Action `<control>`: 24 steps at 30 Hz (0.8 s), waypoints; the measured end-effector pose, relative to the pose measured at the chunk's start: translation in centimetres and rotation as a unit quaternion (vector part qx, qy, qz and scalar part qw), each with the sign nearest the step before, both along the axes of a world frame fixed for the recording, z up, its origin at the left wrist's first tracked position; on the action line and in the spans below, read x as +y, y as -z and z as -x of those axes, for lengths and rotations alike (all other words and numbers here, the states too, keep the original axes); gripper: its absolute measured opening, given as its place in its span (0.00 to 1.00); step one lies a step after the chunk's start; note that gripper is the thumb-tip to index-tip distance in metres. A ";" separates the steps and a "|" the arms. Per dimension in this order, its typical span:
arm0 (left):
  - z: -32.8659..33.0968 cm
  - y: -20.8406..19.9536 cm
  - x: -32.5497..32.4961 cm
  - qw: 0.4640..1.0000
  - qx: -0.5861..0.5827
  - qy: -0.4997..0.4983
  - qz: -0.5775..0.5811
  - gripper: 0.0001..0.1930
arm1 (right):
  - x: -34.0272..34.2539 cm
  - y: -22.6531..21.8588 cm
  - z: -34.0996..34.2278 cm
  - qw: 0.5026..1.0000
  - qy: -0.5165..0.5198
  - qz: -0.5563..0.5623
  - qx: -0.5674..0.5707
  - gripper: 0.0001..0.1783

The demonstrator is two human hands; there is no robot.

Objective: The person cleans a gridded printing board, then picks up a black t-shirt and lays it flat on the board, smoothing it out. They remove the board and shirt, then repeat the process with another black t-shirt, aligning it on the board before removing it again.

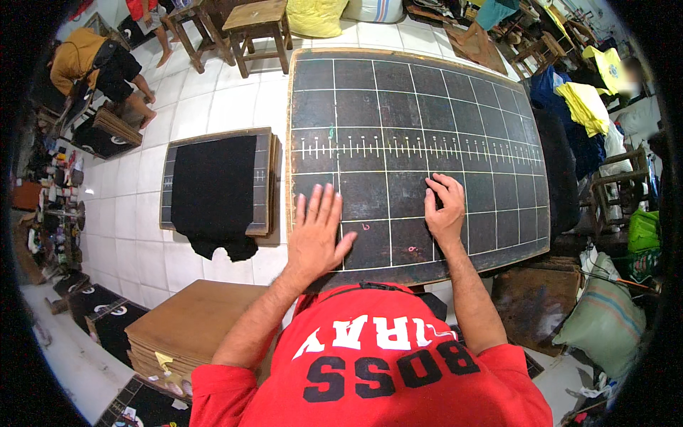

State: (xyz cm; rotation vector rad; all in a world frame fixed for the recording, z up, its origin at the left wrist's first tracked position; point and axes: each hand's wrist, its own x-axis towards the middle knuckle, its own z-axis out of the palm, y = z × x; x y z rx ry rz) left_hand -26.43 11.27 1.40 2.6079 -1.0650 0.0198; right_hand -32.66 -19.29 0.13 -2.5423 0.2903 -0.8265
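A large dark board (413, 85) ruled with white grid lines and a numbered scale lies in front of me. My left hand (318, 231) rests flat near its left edge, fingers stretched and thumb spread, holding nothing. Farther right on the same board is my right hand (446, 208). Its fingers are loosely bent, with a gap between thumb and index finger, and nothing shows in them. To the left of the board, a black cloth piece (214, 178) drapes over a stack of smaller ruled boards (263, 178), its notched lower end hanging past the near edge.
A pile of brown boards (199, 313) stands by my left elbow. Stuffed sacks (601, 313) and a brown panel (535, 302) are at right. Yellow cloth (585, 104) lies at the far right. Wooden stools (256, 18) stand beyond the board; a person (85, 64) bends at far left.
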 end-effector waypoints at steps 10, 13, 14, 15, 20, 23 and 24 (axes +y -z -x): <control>-0.5 1.3 4.0 0.988 0.016 -0.148 0.041 0.33 | 10.4 -1.0 -2.1 0.984 -0.174 -0.028 0.031 0.05; -1.8 2.6 4.5 0.963 0.118 -0.203 0.131 0.33 | 11.4 -1.3 -3.9 0.979 -0.199 -0.024 0.043 0.04; -1.7 2.9 4.4 0.950 0.150 -0.201 0.185 0.32 | 11.4 -1.4 -4.4 0.975 -0.216 -0.018 0.048 0.04; -1.8 3.1 4.3 0.933 0.184 -0.197 0.237 0.32 | 11.3 -1.5 -4.9 0.971 -0.233 -0.011 0.054 0.04; -1.6 3.2 4.2 0.934 0.172 -0.195 0.246 0.31 | 11.5 -1.8 -5.9 0.966 -0.251 0.010 0.069 0.04; -1.6 3.0 4.3 0.928 0.185 -0.199 0.255 0.31 | 11.7 -1.9 -6.2 0.963 -0.257 0.030 0.076 0.05; -1.6 2.9 4.4 0.927 0.186 -0.198 0.258 0.31 | 11.7 -2.0 -6.2 0.962 -0.258 0.037 0.079 0.05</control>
